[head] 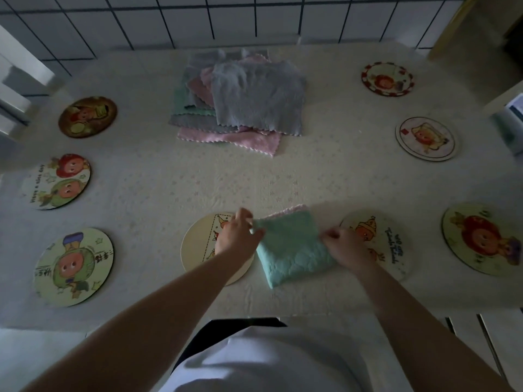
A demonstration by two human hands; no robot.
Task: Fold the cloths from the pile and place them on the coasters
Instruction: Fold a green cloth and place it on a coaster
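Folded green cloth between two hands, eight coasters around it

Eight round coasters lie on the surface: three left, three right, two near the middle front, with one pile of cloths at the back. Left hand pinches the cloth's far-left corner, its grip narrow; right hand pinches the right edge likewise. The cloth lies flat on the surface between the cream coaster and the crowned-figure coaster, its long axis running near to far, tilted slightly, with a pink edge showing at the far side
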